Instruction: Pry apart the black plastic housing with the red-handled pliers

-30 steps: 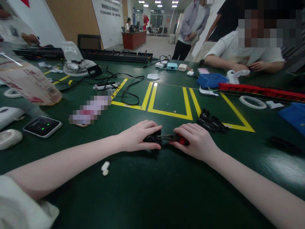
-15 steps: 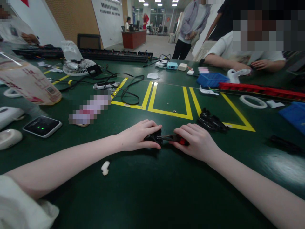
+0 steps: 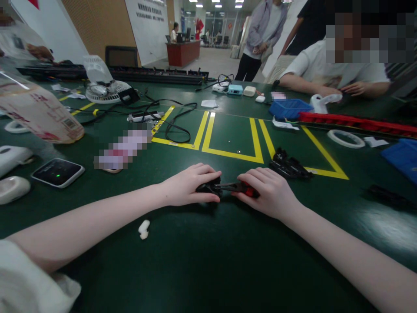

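My left hand (image 3: 195, 184) is closed around a small black plastic part (image 3: 209, 187), thumb on the near side and fingers on the far side. My right hand (image 3: 265, 189) grips pliers with dark jaws (image 3: 230, 187) and red-and-black handles, most of which are hidden in the palm. The plier tips point left and meet the right end of the black part. Beyond my right hand lies a pile of similar black parts (image 3: 289, 165) by the yellow tape.
Left of my left hand are a phone (image 3: 125, 150), a device with a dark screen (image 3: 57, 172) and a bottle (image 3: 42, 111). White earbuds (image 3: 143, 229) lie near my left forearm. Blue trays (image 3: 289, 108) and a tape roll (image 3: 345, 138) are at right. A person (image 3: 335, 78) sits opposite.
Both hands, the pliers and the black part stay in almost the same place. Across the table, the seated person's head and hands have shifted slightly.
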A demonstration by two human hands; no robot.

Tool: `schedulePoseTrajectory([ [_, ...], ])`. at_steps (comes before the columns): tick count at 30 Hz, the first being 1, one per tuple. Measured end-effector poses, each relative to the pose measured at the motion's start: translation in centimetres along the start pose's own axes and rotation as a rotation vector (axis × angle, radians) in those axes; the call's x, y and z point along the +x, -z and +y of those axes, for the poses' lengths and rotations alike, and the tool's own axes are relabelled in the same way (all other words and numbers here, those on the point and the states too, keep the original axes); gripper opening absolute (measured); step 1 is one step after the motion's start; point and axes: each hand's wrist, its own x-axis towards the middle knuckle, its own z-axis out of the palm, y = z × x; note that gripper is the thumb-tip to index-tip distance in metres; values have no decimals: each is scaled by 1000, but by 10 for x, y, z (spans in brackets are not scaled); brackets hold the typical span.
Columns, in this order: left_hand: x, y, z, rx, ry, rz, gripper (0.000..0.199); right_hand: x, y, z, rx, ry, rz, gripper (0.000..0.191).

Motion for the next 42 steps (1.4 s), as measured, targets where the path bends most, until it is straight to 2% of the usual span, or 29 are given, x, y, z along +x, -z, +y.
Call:
schedulePoseTrajectory([
  [12,-1,0,-2,-37,2,5,64,-1,1,-1,-34,41,27,27],
  [18,0,0,0,-29,-6,15,67,0,1,0,23,4,-15,29],
  [27,-1,1,3,-49,-26,34,60,0,0,1,64,-32,-10,33],
  [42,1,-1,0,19,-73,51,66,2,0,-2,6,74,-4,30],
])
